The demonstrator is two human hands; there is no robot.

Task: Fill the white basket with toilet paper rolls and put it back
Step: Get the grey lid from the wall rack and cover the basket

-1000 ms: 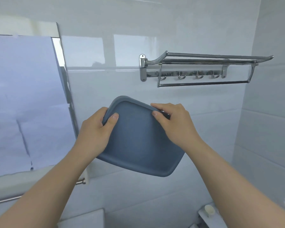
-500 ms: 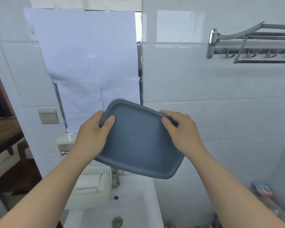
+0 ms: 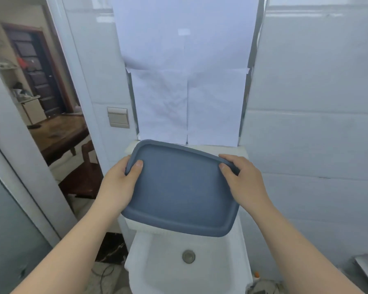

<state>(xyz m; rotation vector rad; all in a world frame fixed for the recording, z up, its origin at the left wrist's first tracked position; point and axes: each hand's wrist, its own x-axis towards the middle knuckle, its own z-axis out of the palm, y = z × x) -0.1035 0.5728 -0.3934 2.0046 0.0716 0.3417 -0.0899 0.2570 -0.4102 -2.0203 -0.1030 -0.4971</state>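
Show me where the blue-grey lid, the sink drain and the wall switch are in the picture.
blue-grey lid (image 3: 180, 187): head view, the middle of its flat top.
sink drain (image 3: 188, 256): head view, the centre of the metal plug.
wall switch (image 3: 118, 117): head view, the middle of its plate.

The blue lid (image 3: 182, 188) hides most of the white basket (image 3: 140, 227) beneath.

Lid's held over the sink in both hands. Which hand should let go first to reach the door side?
Left, probably: the left hand grips the blue lid on its doorway-facing edge; the right hand holds the wall side.
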